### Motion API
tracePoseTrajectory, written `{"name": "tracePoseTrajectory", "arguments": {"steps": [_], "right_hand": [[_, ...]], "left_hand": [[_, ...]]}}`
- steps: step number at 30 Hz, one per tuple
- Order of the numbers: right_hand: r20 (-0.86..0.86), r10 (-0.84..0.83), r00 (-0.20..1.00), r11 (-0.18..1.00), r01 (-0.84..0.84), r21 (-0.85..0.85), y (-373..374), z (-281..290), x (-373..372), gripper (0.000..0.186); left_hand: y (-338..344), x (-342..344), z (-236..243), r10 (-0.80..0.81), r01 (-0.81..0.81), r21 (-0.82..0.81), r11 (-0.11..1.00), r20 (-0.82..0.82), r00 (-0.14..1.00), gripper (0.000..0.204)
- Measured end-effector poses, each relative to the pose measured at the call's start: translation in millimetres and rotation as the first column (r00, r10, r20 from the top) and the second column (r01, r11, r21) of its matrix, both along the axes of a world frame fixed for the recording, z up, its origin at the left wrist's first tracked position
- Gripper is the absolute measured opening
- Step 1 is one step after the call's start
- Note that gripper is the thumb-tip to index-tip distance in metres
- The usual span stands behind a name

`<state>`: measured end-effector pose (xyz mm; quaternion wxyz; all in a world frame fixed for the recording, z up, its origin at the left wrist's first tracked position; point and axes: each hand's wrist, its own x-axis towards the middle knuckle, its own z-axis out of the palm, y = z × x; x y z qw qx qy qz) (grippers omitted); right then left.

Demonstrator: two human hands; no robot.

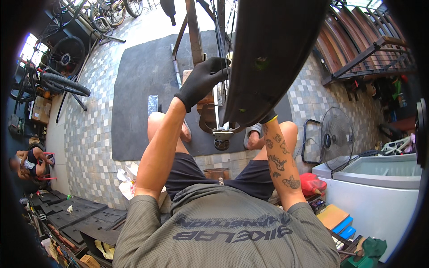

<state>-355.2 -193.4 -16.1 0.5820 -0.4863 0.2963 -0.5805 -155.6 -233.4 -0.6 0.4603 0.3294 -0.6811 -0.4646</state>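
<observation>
A large bicycle wheel with a black tyre [263,58] stands upright close in front of me, slightly blurred. Its thin spokes [220,38] show along the left side. My left hand [203,84], in a black glove, reaches to that side with its fingers bent together by the spokes; whatever they grip there is hidden. My right hand [270,117] is behind the tyre's lower right side, where only the glove's cuff with a yellow edge shows. Below the wheel, a metal stand [222,133] with a round black knob [221,144] sits between my feet.
A dark mat [134,102] covers the tiled floor, with a metal bar [176,67] lying on it. Bicycles [67,58] stand at the left, where a person [33,161] sits. To the right are a floor fan [333,139], a white chest freezer [366,196] and a wooden bench [353,40].
</observation>
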Motion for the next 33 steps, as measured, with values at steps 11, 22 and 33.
{"name": "tracePoseTrajectory", "arguments": {"steps": [11,22,33], "right_hand": [[0.018,0.387,0.922,0.899,-0.381,0.215,-10.6,14.1,-4.6,0.039],[-0.023,0.43,0.903,0.899,-0.425,0.105,-0.3,20.6,-13.2,0.045],[-0.224,0.242,0.944,0.964,-0.208,0.165,19.9,43.7,-1.9,0.044]], "left_hand": [[1.1,1.8,6.3,-0.008,0.005,0.131,0.991,0.026,1.0,0.048],[-5.8,0.4,-7.3,0.162,-0.165,0.031,0.986,0.085,0.983,0.06],[-6.7,-0.2,-33.5,0.222,-0.213,0.066,0.975,-0.199,0.954,0.036]]}}
